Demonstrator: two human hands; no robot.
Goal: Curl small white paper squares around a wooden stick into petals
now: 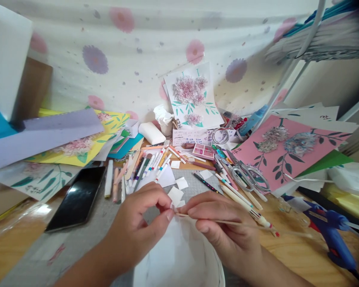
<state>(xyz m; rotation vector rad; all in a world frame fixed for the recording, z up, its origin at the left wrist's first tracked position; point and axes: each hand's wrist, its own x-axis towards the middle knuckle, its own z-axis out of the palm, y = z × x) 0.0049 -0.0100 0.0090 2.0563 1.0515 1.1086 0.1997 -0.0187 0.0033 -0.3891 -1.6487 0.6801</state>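
Observation:
My left hand pinches a small piece of white paper between thumb and fingers, right at the tip of a thin wooden stick. The stick is gripped near that end by the closed fingers of my right hand, and it runs off to the right over the desk. Both hands hover above a white round container at the bottom edge. Small white paper squares lie just beyond my fingers on the grey cutting mat.
A black phone lies at the left. Several markers, scissors and a blue glue gun crowd the desk. Flower cards stand at the back and lie on the right. Stacked coloured paper fills the left.

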